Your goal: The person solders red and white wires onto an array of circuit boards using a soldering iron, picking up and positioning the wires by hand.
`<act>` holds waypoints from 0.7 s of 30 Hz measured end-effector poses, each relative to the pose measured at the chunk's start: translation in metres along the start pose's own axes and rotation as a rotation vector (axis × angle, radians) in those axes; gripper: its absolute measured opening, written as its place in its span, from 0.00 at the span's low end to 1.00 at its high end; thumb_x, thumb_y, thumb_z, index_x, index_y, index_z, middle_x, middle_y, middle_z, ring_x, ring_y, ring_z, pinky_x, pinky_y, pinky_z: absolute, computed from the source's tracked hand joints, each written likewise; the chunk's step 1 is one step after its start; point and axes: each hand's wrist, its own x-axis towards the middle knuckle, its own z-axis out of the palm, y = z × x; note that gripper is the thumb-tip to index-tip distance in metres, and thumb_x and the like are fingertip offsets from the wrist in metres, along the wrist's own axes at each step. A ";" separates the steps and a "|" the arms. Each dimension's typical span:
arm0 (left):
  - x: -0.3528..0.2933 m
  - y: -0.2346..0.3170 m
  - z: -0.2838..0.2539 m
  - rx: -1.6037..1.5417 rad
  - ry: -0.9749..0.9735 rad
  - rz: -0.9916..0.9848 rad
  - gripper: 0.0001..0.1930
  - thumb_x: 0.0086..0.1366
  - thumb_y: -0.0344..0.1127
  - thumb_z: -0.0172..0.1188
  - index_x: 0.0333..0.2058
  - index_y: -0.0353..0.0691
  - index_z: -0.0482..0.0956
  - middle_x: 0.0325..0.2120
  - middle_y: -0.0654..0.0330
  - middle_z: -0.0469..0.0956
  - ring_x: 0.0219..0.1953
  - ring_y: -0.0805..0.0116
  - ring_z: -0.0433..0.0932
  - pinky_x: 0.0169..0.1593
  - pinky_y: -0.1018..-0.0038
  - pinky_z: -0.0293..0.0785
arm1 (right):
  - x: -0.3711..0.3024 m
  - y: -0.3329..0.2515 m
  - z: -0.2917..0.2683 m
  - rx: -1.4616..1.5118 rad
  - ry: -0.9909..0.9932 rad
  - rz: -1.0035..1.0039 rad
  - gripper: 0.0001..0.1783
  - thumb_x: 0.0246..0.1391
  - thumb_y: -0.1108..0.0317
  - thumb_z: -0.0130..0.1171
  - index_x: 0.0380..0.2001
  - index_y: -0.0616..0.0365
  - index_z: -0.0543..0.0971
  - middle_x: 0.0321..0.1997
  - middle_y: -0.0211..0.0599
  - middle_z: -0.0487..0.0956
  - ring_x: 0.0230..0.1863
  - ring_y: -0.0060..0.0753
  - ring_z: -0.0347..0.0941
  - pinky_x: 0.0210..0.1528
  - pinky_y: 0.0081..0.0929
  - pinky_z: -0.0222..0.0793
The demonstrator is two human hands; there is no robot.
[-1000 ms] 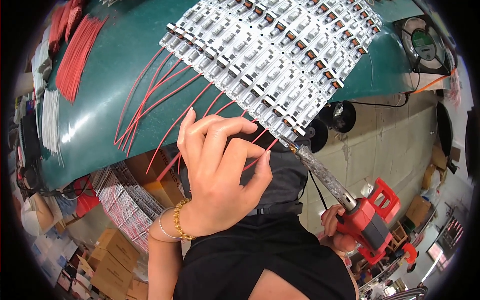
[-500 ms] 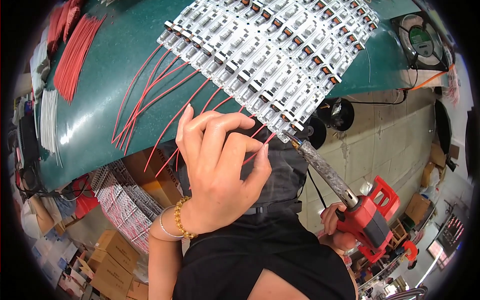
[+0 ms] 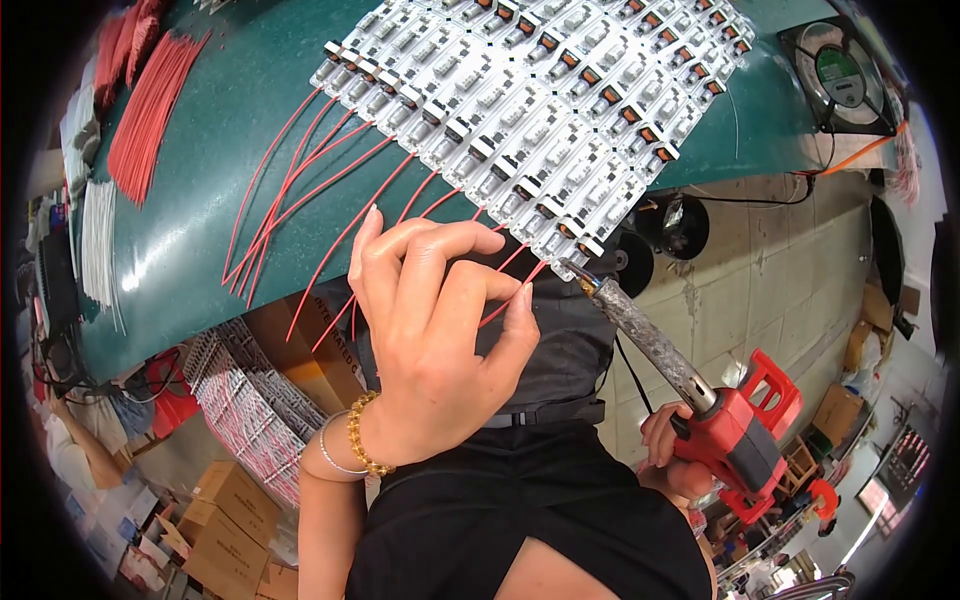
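A panel of white circuit boards (image 3: 490, 100) lies on the green table, reaching past its near edge. Several red wires (image 3: 345, 165) run off its near-left side. My left hand (image 3: 430, 340) is over these wires, thumb and forefinger closed on a red wire (image 3: 536, 270) at the panel's nearest corner; its other fingers are bent. My right hand (image 3: 670, 450) grips a soldering gun (image 3: 735, 440) with a red and black body. Its tip touches or is very close to that corner, beside the wire's end. The right palm is hidden behind the tool.
On the green table (image 3: 200, 290) lie a bundle of red wires (image 3: 160, 115) and a bundle of white wires (image 3: 98, 240) at left. A fan (image 3: 840, 75) stands at far right. Below the table are wired board strips (image 3: 250, 400) and cardboard boxes (image 3: 225, 530).
The panel's near corner, my left hand and the soldering gun's tip have shifted slightly left and up. My left fingers still pinch the red wire, and the right grip is unchanged.
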 end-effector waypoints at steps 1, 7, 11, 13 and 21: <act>0.000 0.000 0.000 0.000 0.003 -0.001 0.08 0.44 0.25 0.66 0.24 0.41 0.77 0.37 0.60 0.75 0.45 0.56 0.68 0.61 0.49 0.54 | -0.001 0.002 -0.001 0.000 -0.001 0.000 0.40 0.26 0.27 0.65 0.15 0.59 0.70 0.13 0.30 0.71 0.16 0.25 0.69 0.19 0.21 0.63; 0.001 -0.001 -0.005 -0.053 -0.002 0.008 0.07 0.45 0.25 0.66 0.24 0.40 0.77 0.38 0.57 0.76 0.44 0.55 0.73 0.61 0.50 0.55 | 0.005 0.003 -0.001 -0.014 0.079 -0.066 0.39 0.32 0.30 0.66 0.13 0.60 0.68 0.13 0.31 0.70 0.16 0.25 0.69 0.19 0.21 0.63; 0.004 0.005 -0.013 -0.141 -0.057 0.023 0.07 0.44 0.26 0.66 0.23 0.40 0.76 0.39 0.58 0.76 0.45 0.56 0.74 0.61 0.49 0.53 | 0.003 0.014 -0.023 0.143 -0.249 -0.194 0.37 0.42 0.37 0.57 0.38 0.64 0.69 0.12 0.29 0.68 0.12 0.23 0.63 0.17 0.21 0.61; 0.001 0.006 -0.006 -0.107 -0.052 0.022 0.07 0.44 0.26 0.66 0.23 0.41 0.76 0.39 0.58 0.76 0.45 0.56 0.73 0.61 0.48 0.52 | -0.006 0.014 -0.030 0.184 -0.126 -0.077 0.23 0.48 0.52 0.60 0.22 0.65 0.70 0.14 0.36 0.70 0.15 0.24 0.67 0.18 0.19 0.61; -0.001 0.008 0.003 -0.048 -0.042 0.026 0.09 0.42 0.26 0.66 0.22 0.42 0.75 0.40 0.60 0.74 0.46 0.57 0.73 0.61 0.46 0.50 | -0.009 0.026 -0.032 0.056 -0.067 -0.186 0.25 0.49 0.50 0.64 0.27 0.63 0.70 0.18 0.36 0.73 0.17 0.24 0.69 0.19 0.18 0.62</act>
